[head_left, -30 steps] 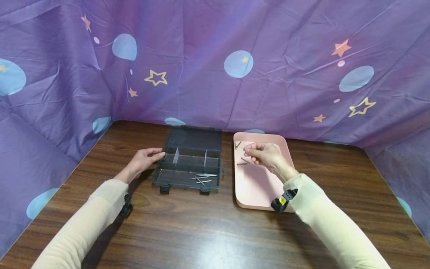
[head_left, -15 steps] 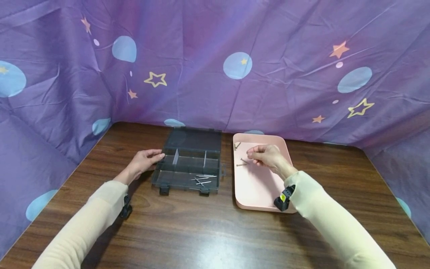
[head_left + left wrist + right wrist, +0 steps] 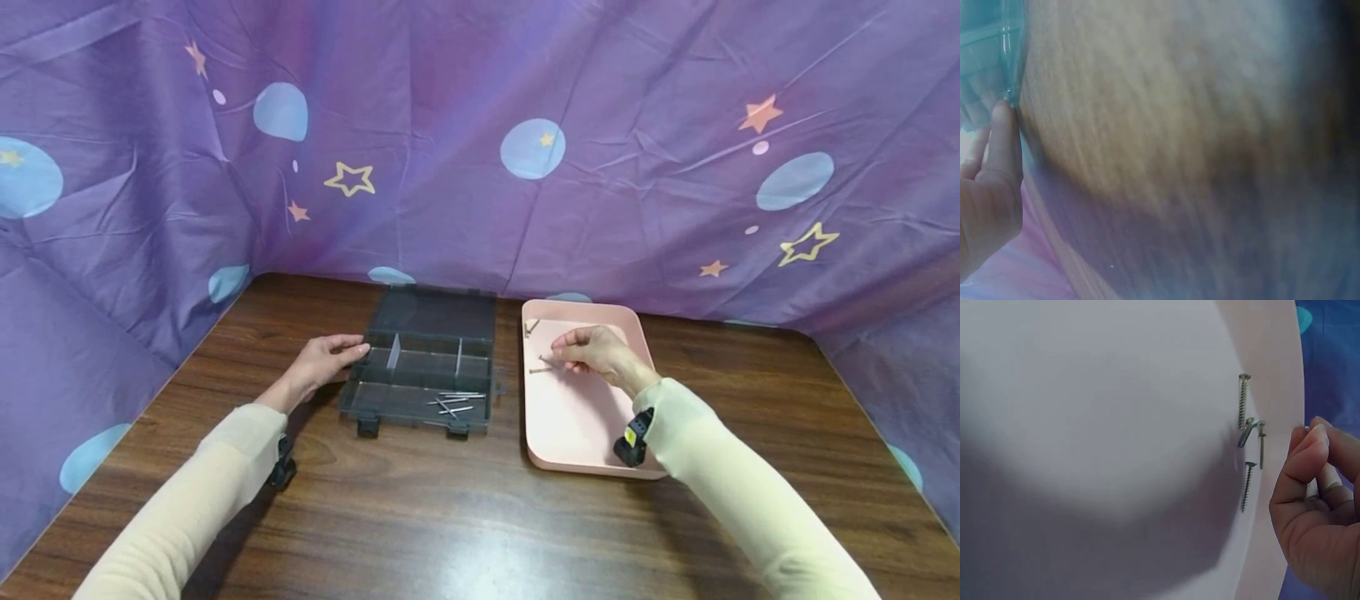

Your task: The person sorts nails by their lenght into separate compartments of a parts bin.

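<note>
Screws [image 3: 1247, 487] lie beneath the right hand [image 3: 600, 350] in the pink tray [image 3: 573, 425], near its curled, almost-touching fingertips [image 3: 1311, 450], nothing visible between them; picking one up seems the step, calling for a pinch, while the left hand [image 3: 324, 360] grips the box [image 3: 427, 364].

Left hand [image 3: 991, 200]: cut off by the left wrist view's left edge, like the box [image 3: 985, 40].
Tabletop [image 3: 1141, 106]: blurred there.
Right hand [image 3: 1310, 540]: cut off at right; whether its fingertips pinch anything, unclear.
Metal pins [image 3: 459, 395]: type too small to tell.
Sleeves [image 3: 180, 492]: cut off at the near edge.
</note>
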The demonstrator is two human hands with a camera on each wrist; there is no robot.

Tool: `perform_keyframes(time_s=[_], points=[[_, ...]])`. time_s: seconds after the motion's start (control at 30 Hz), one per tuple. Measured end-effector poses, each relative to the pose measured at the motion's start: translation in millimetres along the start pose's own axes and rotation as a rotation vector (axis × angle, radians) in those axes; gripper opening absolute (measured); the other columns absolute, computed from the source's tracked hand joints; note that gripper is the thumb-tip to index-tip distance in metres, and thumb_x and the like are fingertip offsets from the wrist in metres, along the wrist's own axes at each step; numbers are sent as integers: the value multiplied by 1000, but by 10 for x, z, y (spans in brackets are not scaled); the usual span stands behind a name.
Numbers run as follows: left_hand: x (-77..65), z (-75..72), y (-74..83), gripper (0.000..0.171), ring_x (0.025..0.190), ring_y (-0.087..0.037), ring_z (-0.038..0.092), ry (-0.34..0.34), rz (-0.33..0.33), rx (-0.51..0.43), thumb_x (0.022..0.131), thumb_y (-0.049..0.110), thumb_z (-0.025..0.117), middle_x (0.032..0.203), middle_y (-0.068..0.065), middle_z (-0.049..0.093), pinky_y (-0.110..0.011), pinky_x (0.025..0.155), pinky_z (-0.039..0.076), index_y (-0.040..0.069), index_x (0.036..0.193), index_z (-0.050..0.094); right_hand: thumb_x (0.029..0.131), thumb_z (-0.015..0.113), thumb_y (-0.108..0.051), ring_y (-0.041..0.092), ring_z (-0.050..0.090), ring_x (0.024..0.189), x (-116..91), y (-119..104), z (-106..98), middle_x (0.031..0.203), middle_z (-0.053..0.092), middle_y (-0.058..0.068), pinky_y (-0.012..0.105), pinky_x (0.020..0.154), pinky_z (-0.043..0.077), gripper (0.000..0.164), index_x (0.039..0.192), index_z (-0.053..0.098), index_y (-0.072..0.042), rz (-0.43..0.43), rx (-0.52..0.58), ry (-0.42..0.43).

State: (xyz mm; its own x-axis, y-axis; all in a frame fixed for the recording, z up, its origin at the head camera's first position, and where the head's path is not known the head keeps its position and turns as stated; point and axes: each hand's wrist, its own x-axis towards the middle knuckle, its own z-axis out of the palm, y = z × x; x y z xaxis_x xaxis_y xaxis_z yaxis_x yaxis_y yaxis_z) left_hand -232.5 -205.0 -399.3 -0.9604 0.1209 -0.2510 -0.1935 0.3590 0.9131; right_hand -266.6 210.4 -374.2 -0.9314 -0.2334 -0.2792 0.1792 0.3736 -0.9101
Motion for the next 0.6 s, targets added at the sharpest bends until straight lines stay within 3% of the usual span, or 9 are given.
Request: perform_keyframes(time_s=[0.2, 0.6], points=[[10, 5, -5, 56, 131, -35, 40, -3, 1, 3, 97, 28, 53, 144, -24, 39, -43, 102, 44, -2, 142, 37, 88, 65, -5, 3, 53, 57, 39, 72, -15, 69, 63, -5, 17, 53, 46, 21, 104, 62, 9, 18, -93, -29], [3, 22, 10, 55, 129, -33, 42, 11, -6, 6, 98, 26, 52, 142, -24, 41, -42, 101, 45, -4, 141, 37, 86, 66, -4, 5, 51, 58, 83, 172, 32, 66, 59, -4, 17, 52, 45, 23, 103, 63, 11, -16, -189, -25]])
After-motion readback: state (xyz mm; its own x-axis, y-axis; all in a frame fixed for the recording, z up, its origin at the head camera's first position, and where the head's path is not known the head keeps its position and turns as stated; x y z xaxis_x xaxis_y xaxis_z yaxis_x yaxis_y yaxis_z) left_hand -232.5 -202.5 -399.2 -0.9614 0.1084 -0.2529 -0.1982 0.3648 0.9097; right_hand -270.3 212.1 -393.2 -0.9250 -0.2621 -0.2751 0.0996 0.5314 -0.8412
